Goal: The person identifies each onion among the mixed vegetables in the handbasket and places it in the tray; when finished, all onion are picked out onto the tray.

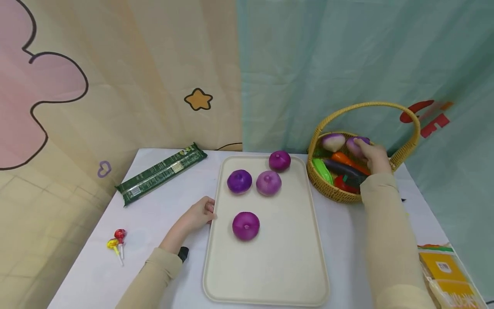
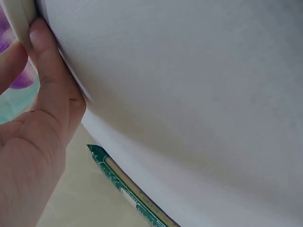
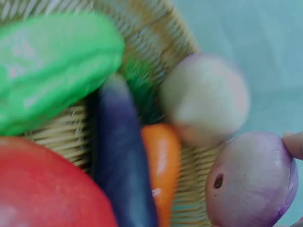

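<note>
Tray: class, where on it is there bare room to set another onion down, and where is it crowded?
The tray is bare in its near half, below the nearest onion. The far end is crowded: three onions cluster there.

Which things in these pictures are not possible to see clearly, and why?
- Right hand fingertips on the purple onion: head view, hidden behind the hand.
- Basket contents: right wrist view, blurred.
- Green packet print: head view, too small to read.
- Tray: left wrist view, cut off by the edge.
</note>
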Action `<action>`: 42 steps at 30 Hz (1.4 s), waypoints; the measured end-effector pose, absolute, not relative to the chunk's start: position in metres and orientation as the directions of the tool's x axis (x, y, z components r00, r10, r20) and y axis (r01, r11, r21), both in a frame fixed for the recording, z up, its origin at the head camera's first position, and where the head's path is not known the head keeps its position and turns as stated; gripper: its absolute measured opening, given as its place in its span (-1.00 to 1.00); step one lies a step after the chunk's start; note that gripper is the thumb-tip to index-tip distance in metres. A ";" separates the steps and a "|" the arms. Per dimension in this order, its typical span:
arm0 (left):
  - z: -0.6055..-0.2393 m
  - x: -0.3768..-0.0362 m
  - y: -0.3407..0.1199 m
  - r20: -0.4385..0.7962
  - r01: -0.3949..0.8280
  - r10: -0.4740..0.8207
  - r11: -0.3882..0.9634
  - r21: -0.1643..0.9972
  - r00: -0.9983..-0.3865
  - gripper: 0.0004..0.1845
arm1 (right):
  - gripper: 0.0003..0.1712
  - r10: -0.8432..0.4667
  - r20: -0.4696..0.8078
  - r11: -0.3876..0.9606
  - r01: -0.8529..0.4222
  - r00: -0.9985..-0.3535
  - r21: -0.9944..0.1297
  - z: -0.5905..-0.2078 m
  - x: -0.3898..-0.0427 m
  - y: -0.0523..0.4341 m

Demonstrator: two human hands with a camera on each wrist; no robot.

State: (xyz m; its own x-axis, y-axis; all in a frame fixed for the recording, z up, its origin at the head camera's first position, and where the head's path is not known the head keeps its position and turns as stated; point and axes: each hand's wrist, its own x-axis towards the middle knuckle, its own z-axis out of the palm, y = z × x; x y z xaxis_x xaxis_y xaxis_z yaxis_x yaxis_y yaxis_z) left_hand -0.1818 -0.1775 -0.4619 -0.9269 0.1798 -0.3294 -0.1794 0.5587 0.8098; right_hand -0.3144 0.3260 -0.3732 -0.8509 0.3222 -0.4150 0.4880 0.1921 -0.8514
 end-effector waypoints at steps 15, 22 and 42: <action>-0.460 -0.183 -0.180 -0.351 -0.196 0.194 0.546 0.814 -0.916 -0.61 | 0.03 0.040 -0.198 0.494 0.192 -0.979 -0.848 -0.360 -0.205 0.244; -0.461 -0.186 -0.179 -0.345 -0.178 0.220 0.545 0.819 -0.912 -0.60 | -0.13 -0.159 -0.117 0.421 0.040 -0.980 -0.906 -0.412 -0.166 0.190; -0.461 -0.188 -0.180 -0.376 -0.208 0.230 0.531 0.821 -0.898 -0.57 | -0.02 -0.296 -0.043 0.611 -0.155 -0.954 -0.776 -0.459 -0.158 0.150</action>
